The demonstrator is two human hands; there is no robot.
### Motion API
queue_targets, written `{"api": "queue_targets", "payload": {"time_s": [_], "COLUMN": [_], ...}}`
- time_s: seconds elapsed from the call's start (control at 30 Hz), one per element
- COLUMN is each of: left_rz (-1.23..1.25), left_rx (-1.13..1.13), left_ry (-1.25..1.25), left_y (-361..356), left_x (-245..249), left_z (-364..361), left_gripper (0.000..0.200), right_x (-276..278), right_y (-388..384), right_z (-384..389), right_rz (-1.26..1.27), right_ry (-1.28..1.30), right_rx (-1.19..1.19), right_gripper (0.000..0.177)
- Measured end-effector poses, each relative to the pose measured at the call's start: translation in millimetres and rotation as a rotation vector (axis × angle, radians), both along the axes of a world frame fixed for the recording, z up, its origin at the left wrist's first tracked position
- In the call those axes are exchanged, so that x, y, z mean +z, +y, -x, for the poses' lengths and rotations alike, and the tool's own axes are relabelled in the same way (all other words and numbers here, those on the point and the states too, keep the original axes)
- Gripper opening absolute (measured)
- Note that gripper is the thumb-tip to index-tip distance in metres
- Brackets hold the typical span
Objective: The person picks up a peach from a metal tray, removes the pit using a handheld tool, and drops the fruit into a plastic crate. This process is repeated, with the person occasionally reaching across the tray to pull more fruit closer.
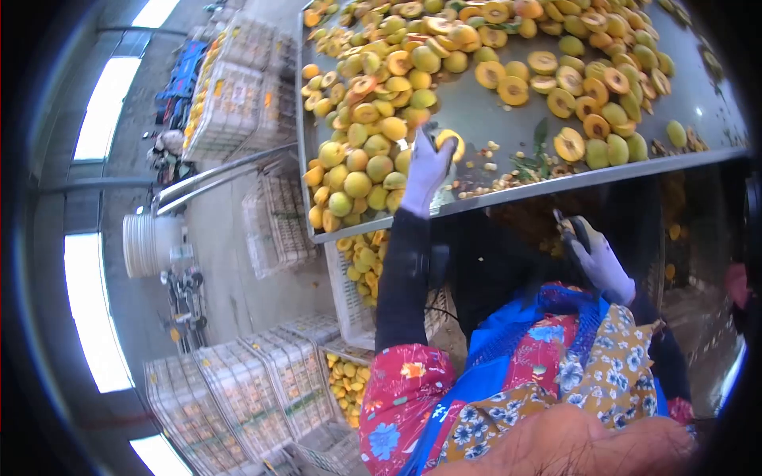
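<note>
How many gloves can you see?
2: one glove on the left hand, over the metal table; another on the right hand, by the table's near edge. More could be hidden in shadow.

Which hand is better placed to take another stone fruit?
Probably the left hand: it's over the metal tray, beside piled stone fruit, though holding a fruit piece. The right hand grips a tool outside the tray.

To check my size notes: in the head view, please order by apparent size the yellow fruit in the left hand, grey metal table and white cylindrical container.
Grey metal table
White cylindrical container
Yellow fruit in the left hand
</note>
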State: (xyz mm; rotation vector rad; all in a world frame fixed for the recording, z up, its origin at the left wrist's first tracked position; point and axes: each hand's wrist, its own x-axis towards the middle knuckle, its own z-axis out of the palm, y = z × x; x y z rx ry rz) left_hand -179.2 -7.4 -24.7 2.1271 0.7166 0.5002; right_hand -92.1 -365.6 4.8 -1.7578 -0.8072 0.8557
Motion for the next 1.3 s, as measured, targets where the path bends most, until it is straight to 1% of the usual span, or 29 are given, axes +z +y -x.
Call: {"api": "queue_targets", "payload": {"time_s": [0.03,0.07,0.1,0.13,0.17,0.2,0.27,0.3,0.4,0.43,0.5,0.53,0.6,0.67,0.73,0.8,0.9,0.93,1.0,1.03,1.1,1.13,1.23,1.3], "left_rz": [0.381,0.736,0.824,0.914,0.831,0.921,1.098,1.144,1.145,1.216,1.130,1.086,0.891,0.696,0.502,0.494,0.404,0.364,0.365,0.363,0.439,0.476,0.489,0.431], "left_rx": [0.018,0.018,0.013,0.008,-0.049,-0.064,-0.077,0.000,-0.018,-0.006,-0.001,0.003,-0.012,-0.020,-0.017,-0.008,0.003,0.011,0.023,0.025,0.044,0.051,0.059,0.079], "left_ry": [-0.090,-0.048,-0.044,-0.038,-0.072,-0.156,-0.332,-0.267,-0.296,-0.325,-0.326,-0.329,-0.339,-0.312,-0.256,-0.242,-0.251,-0.264,-0.249,-0.244,-0.236,-0.229,-0.226,-0.266], "left_y": [-26.5,-66.0,-90.1,-113.3,-136.5,-152.3,-177.8,-188.0,-202.5,-206.0,-206.4,-207.2,-211.2,-213.6,-217.6,-218.2,-224.4,-226.8,-230.0,-230.0,-228.3,-226.9,-228.5,-231.5], "left_x": [6.0,37.6,38.5,36.4,36.4,25.1,3.7,5.1,9.6,14.8,1.7,-4.6,-10.8,-9.3,3.6,6.2,9.3,9.4,7.8,7.3,3.8,3.0,10.9,6.9], "left_z": [0.6,0.4,1.5,1.8,0.1,-1.3,-1.8,-2.8,-1.7,-1.5,-0.3,0.5,1.4,1.3,-1.8,-0.5,-1.9,-3.2,-3.6,-5.2,-6.2,-5.6,-7.6,-7.8], "left_gripper": [0.038,0.040,0.037,0.035,0.042,0.041,0.041,0.041,0.040,0.037,0.036,0.035,0.035,0.034,0.034,0.034,0.034,0.033,0.033,0.033,0.032,0.032,0.032,0.034], "right_x": [9.1,22.3,31.0,30.3,26.4,22.7,19.8,17.7,9.8,9.3,9.8,8.2,4.0,3.4,3.4,4.4,14.9,12.0,4.3,5.3,8.6,9.1,12.4,12.8], "right_y": [3.5,10.3,14.7,18.0,19.2,18.9,17.2,14.0,5.4,4.1,1.8,0.8,-1.4,-1.1,-0.1,3.3,9.0,8.9,7.3,7.2,6.4,6.0,5.9,8.6], "right_z": [-2.6,-4.0,-9.2,-8.6,-8.4,-7.7,-6.8,-5.0,-2.2,0.0,3.6,4.6,6.3,10.1,13.1,16.5,12.7,10.7,10.3,10.6,13.2,15.2,14.8,15.2], "right_rz": [-0.044,-0.086,-0.040,-0.049,-0.062,-0.073,0.021,0.065,0.124,0.112,0.087,0.099,0.119,0.134,0.146,0.158,0.175,0.117,0.006,0.044,0.124,0.124,0.146,0.192], "right_ry": [-0.058,-0.115,-0.127,-0.143,-0.193,-0.242,-0.288,-0.310,-0.283,-0.286,-0.293,-0.309,-0.345,-0.318,-0.287,-0.246,-0.001,0.024,0.081,0.042,-0.031,-0.059,-0.126,-0.130], "right_rx": [-0.010,-0.018,0.022,0.016,0.031,0.050,0.073,0.089,0.063,0.056,0.041,0.060,0.102,0.071,0.056,0.053,-0.008,-0.019,-0.043,-0.046,-0.048,-0.053,-0.062,-0.076], "right_gripper": [0.020,0.023,0.023,0.022,0.021,0.020,0.022,0.023,0.029,0.026,0.021,0.026,0.035,0.035,0.035,0.033,0.030,0.029,0.027,0.027,0.028,0.028,0.028,0.028]}}
